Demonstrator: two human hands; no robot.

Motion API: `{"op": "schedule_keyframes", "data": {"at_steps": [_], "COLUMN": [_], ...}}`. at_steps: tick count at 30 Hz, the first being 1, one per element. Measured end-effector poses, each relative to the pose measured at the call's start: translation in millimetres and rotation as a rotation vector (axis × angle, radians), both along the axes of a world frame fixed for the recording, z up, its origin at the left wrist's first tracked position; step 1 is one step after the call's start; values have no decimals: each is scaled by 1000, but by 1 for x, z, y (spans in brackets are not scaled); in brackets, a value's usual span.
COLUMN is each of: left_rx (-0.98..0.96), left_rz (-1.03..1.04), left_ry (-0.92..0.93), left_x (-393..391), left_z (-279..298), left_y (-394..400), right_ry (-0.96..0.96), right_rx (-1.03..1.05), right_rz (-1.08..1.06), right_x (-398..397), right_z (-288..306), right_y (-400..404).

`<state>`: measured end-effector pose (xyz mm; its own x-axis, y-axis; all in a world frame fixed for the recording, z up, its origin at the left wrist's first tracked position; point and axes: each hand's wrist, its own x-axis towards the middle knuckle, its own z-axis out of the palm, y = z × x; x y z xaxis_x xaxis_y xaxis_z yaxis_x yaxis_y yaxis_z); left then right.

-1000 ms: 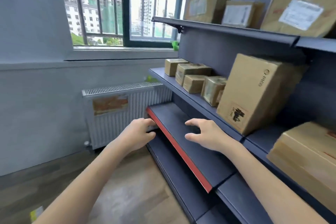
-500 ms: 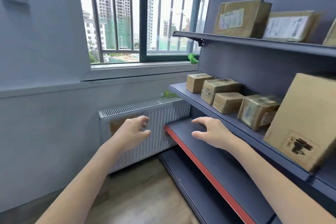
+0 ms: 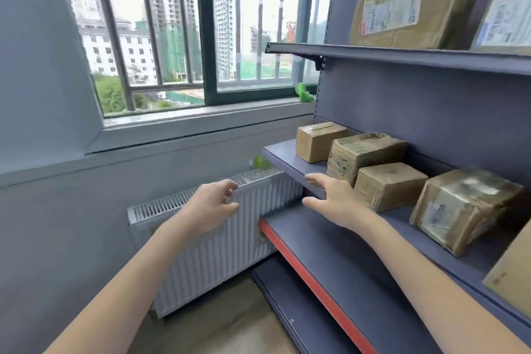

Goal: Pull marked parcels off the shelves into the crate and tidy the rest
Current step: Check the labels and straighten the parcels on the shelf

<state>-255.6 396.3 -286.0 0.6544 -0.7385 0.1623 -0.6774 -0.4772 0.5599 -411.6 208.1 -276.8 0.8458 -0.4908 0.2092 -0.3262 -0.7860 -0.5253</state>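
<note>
Hands (image 3: 334,201) rose toward taped brown parcels (image 3: 388,185).

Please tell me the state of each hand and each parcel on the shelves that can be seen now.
left hand: empty, fingers loosely curled, in front of the radiator.
right hand: empty, fingers extended, at the middle shelf edge.
four small parcels: sealed, sitting on the middle shelf.
large labelled parcel: sealed, on the top shelf.
red-edged shelf: bare where visible.
</note>
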Motion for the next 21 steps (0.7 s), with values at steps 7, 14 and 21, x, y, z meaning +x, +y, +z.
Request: {"op": "schedule_keyframes", "data": {"at_steps": [7, 14, 21], "left_rx": [-20, -61, -47], "left_rz": [-95, -145, -309], "left_ry": [-31, 25, 75], "left_x": [81, 154, 235], "left_z": [15, -2, -5], "left_y": [-116, -171, -217], "right_ry": [13, 112, 111], "right_rx": [10, 72, 97], "right_rz": [-110, -154, -326], "right_x": [74, 141, 206], "right_z": [20, -7, -5], "right_y": [-103, -146, -163]}}
